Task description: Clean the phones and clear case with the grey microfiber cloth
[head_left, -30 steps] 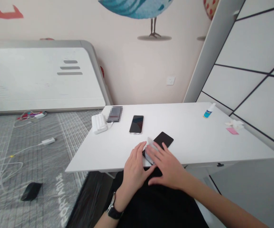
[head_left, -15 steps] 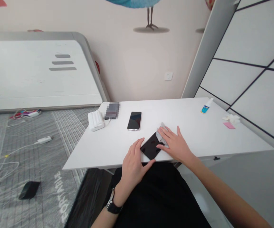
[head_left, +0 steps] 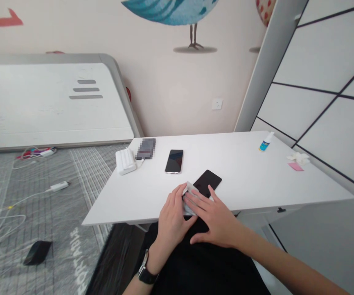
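Observation:
A black phone (head_left: pixel 206 183) lies on the white table (head_left: pixel 241 172) with its near end under my hands. My left hand (head_left: pixel 173 217) grips that near end from the left, its fingers beside a crumpled white cloth (head_left: pixel 190 200). My right hand (head_left: pixel 213 217) lies over the cloth, pressing it onto the phone with spread fingers. The cloth hides the phone's near end. A black watch (head_left: pixel 147 274) sits on my left wrist.
A second phone (head_left: pixel 174 161), a white power bank (head_left: pixel 126 161) and a pixelated object (head_left: pixel 146 148) stand at the table's far side. A small bottle (head_left: pixel 266 141), tissue (head_left: pixel 298 157) and a pink pad (head_left: pixel 296 166) lie far right. Left of the table, cables cross a grey mat (head_left: pixel 41 205).
The white cloth has moved from the phone's far right corner to its near end. My right hand has slid toward me and onto the cloth. The black phone has turned slightly.

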A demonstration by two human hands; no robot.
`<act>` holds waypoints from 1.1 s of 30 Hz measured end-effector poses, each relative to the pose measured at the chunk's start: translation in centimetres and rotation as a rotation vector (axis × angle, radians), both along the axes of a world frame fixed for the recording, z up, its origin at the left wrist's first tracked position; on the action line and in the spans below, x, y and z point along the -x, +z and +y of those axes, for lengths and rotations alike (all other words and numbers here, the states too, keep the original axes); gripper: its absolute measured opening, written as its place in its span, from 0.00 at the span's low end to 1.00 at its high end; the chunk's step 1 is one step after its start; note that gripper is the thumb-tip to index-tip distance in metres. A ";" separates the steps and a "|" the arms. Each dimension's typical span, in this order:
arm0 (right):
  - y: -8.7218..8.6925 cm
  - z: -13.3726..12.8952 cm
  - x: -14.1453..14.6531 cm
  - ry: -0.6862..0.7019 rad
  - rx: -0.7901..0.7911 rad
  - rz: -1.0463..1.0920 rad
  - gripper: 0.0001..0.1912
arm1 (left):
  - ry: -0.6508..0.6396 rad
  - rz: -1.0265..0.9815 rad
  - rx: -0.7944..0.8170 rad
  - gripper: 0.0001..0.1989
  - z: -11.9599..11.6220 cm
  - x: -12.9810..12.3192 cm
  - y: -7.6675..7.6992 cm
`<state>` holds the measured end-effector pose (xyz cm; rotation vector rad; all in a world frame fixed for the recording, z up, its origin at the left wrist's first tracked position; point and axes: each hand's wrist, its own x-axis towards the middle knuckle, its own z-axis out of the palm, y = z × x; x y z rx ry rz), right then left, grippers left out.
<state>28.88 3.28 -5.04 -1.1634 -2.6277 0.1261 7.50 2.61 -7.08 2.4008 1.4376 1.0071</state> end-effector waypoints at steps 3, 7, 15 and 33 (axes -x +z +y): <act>0.3 0.8 0.4 -0.206 -0.008 -0.019 0.42 | 0.005 -0.002 -0.010 0.43 -0.1 0.0 0.1; 0.0 0.4 1.4 -0.249 -0.032 -0.026 0.47 | -0.005 -0.002 -0.009 0.42 -0.1 0.0 0.1; -0.3 -0.2 0.4 -0.383 -0.060 -0.006 0.41 | 0.001 -0.021 -0.018 0.42 -0.2 0.0 -0.1; -1.4 -1.9 -2.2 -0.356 -0.050 -0.004 0.41 | 0.004 0.027 -0.009 0.43 -0.1 0.0 0.1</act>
